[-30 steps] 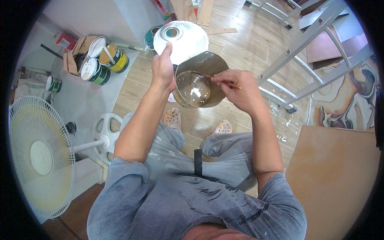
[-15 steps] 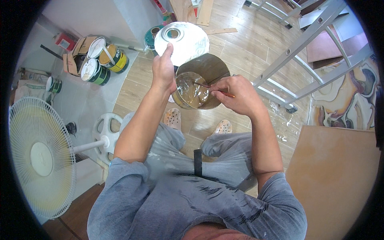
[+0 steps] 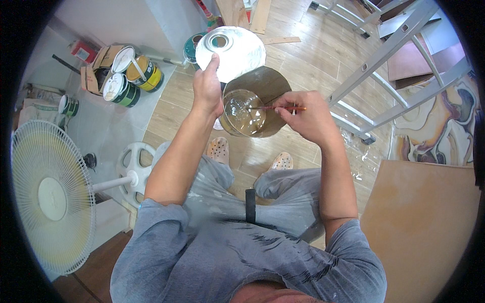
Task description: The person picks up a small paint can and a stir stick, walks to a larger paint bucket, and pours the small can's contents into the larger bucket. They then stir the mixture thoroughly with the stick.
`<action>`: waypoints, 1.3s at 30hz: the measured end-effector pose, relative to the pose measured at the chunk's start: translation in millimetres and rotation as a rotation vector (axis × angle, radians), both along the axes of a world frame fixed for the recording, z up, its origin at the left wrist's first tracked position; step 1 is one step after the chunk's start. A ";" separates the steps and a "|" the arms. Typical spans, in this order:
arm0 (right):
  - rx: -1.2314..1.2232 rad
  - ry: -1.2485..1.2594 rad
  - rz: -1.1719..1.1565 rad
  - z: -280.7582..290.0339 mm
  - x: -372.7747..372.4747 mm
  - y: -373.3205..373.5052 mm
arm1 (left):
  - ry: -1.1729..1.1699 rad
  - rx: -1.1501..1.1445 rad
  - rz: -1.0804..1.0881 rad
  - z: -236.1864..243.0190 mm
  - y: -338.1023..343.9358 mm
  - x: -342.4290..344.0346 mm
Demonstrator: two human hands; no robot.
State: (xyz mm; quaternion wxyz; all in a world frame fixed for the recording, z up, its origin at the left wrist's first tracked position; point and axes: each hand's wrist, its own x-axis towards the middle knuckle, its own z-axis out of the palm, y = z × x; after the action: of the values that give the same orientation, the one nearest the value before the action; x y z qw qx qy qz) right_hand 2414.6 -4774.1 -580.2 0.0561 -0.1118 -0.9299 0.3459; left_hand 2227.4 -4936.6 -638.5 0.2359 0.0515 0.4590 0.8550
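Observation:
My left hand [image 3: 208,91] is closed, its thumb on a white disc-shaped lid [image 3: 242,48] with a ringed hole. Against its palm side is an open metal can [image 3: 273,83], tilted so that I see inside; the hidden fingers seem to support both. Clear, brownish, shiny liquid [image 3: 247,113] lies in the bottom of the can. Over the can's right rim, my right hand [image 3: 305,113] pinches a thin paintbrush [image 3: 290,107] with a reddish handle. The brush's far end reaches over the liquid; whether its tip is immersed I cannot tell.
Paint buckets [image 3: 144,73] and a cardboard box [image 3: 93,78] stand at the left wall. Nearer on that side is a white fan [image 3: 53,199]. An aluminium ladder [image 3: 374,60] rises at right, beside a marbled panel [image 3: 434,126] and a brown board [image 3: 419,222].
My right hand has shifted slightly up and right, and the brush now lies more level across the can. The left hand, lid and can have barely moved.

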 end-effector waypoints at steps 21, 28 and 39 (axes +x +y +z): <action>0.024 -0.021 -0.047 0.6 1.2 2.5 | -0.042 -0.011 -0.005 8.0 -1.5 4.3; -0.048 -0.013 -0.068 4.1 3.2 1.9 | -0.042 -0.024 0.004 7.4 -1.2 3.9; -0.039 0.011 -0.071 3.9 3.0 1.3 | -0.024 0.014 -0.008 11.3 -1.2 7.3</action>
State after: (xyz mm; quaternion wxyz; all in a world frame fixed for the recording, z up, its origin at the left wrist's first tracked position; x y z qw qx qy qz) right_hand 2417.7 -4772.8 -576.3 0.0711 -0.1437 -0.9182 0.3623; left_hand 2234.7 -4937.9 -627.2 0.2446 0.0447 0.4499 0.8577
